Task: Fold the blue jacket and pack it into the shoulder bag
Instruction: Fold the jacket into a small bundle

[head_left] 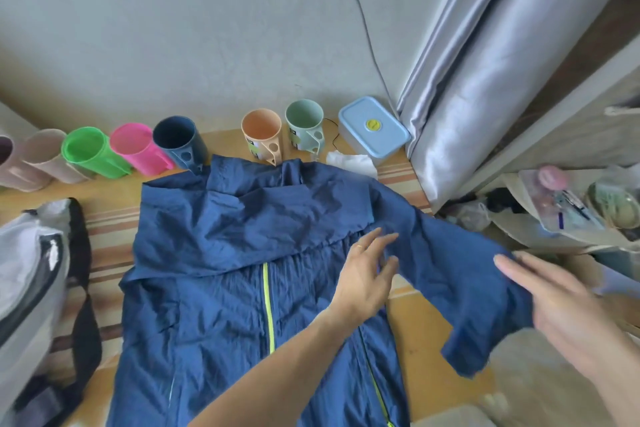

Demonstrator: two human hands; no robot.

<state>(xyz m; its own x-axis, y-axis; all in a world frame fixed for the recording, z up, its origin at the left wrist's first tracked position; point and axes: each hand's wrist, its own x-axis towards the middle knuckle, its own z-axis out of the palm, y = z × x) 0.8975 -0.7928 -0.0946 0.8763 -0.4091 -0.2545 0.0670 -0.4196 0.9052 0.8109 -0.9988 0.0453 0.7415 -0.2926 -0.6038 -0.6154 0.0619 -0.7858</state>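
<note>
The blue jacket [242,295] lies front up on the table, its neon yellow zipper running down the middle. A blue panel is folded across its chest. My left hand [367,274] rests flat on the jacket near its right shoulder, fingers spread. My right hand [561,302], blurred, holds the end of the right sleeve [460,274], which is lifted off the table's right side. The grey shoulder bag [31,274] with a black strap [83,305] lies at the left edge, apart from both hands.
Several plastic cups [138,146] line the wall behind the jacket. Past them sit a lidded blue container [374,130] and a white tissue [349,161]. A grey curtain [485,73] hangs at the right. Cluttered trays [571,204] fill the right side.
</note>
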